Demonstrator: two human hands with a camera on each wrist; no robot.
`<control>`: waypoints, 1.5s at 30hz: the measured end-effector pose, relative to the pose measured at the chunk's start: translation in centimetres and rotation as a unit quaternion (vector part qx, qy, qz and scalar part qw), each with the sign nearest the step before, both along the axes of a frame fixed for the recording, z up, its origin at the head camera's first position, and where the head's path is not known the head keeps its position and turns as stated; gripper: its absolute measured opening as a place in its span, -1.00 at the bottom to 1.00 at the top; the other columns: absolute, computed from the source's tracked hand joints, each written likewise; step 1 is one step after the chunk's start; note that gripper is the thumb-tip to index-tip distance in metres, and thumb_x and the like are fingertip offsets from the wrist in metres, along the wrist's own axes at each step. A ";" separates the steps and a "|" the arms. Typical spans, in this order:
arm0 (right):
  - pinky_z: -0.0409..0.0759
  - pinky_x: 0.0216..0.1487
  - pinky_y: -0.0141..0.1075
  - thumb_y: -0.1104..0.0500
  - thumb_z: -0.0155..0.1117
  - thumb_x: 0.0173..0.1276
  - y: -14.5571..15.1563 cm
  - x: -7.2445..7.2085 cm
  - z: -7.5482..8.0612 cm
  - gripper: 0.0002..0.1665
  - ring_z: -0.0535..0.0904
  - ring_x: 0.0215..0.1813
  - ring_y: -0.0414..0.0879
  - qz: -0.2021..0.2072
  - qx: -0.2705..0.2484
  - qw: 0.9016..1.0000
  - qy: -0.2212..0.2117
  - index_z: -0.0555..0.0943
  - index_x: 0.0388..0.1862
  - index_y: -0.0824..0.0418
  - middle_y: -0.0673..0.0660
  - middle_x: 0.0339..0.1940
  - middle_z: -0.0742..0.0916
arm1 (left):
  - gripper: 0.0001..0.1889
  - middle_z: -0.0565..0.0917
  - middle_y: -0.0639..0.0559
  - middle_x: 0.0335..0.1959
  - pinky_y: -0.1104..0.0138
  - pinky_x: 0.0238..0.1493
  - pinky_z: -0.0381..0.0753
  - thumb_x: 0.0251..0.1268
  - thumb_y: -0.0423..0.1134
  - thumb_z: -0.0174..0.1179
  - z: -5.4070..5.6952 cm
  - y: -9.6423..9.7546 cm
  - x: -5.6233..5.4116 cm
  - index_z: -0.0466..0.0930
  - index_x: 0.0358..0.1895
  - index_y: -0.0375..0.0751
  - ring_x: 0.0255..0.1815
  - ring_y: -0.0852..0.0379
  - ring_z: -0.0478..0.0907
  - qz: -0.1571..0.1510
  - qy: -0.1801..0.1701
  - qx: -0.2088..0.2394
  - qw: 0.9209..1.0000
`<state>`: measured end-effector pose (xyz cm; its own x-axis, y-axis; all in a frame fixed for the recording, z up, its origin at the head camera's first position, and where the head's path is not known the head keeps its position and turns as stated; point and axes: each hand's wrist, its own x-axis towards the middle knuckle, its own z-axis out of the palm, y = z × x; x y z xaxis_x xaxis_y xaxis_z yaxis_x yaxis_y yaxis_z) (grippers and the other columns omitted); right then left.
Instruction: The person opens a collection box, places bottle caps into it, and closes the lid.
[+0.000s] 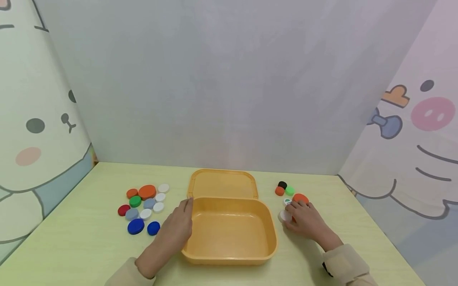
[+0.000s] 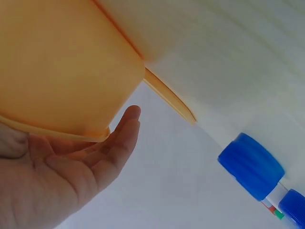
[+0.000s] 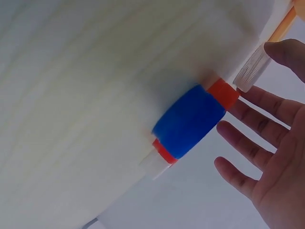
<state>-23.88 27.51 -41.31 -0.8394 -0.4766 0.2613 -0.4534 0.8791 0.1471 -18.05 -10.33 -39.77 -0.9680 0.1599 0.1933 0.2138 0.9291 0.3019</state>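
Observation:
An orange-yellow plastic box [image 1: 229, 261], without its lid, stands in the middle of the table. My left hand [image 1: 175, 228] rests along its left rim, fingers fairly straight; the left wrist view shows the palm close to the rim. Right of the box, my right hand [image 1: 305, 220] pinches a white bottle cap [image 3: 252, 69] between thumb and forefinger, while its other fingers are spread. A blue cap [image 3: 190, 121] and an orange cap [image 3: 224, 94] are beside those fingers. The hand partly covers a larger orange cap [image 1: 300, 198] and a white cap with a green mark [image 1: 287, 201].
Flat behind the box lies its lid [image 1: 223, 184]. Several mixed caps are grouped at left, including a large orange cap [image 1: 147, 192] and a blue cap [image 1: 136, 226]. Black [image 1: 282, 185], orange and light green caps sit at back right. A pale wall [image 1: 229, 87] backs the table.

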 end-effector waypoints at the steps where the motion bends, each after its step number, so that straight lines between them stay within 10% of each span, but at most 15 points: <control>1: 0.42 -0.23 -0.08 -0.04 0.34 0.02 -0.1 0.0 0.1 -0.66 0.42 -0.23 -0.08 -0.001 0.000 1.000 -0.003 0.56 -0.28 0.12 0.00 -0.32 0.60 | -0.44 0.34 -0.25 0.23 0.09 -0.02 0.56 0.27 -0.36 0.03 0.0 0.0 0.0 0.14 0.33 -0.37 0.04 -0.09 0.49 -0.002 0.001 -0.001 1.000; 26: 0.46 -0.22 -0.11 -0.07 0.35 0.03 -4.0 0.0 5.0 -0.57 0.47 -0.18 -0.03 0.083 -0.012 0.993 0.082 0.54 -0.20 0.15 0.04 -0.24 0.62 | -0.43 0.23 -0.26 0.33 0.06 0.12 0.45 0.28 -0.41 0.02 0.0 0.4 -0.1 0.11 0.35 -0.38 0.22 -0.14 0.36 -0.018 0.002 -0.020 1.000; 45: 0.49 -0.10 -0.18 -0.05 0.27 0.12 -9.1 2.0 5.6 -0.58 0.50 -0.10 -0.08 0.140 -0.011 0.990 0.023 0.55 -0.08 0.11 0.00 -0.15 0.64 | -0.42 0.23 -0.25 0.33 0.06 0.15 0.43 0.27 -0.41 0.05 0.1 0.6 0.0 0.11 0.35 -0.36 0.21 -0.13 0.36 -0.011 -0.004 -0.017 1.000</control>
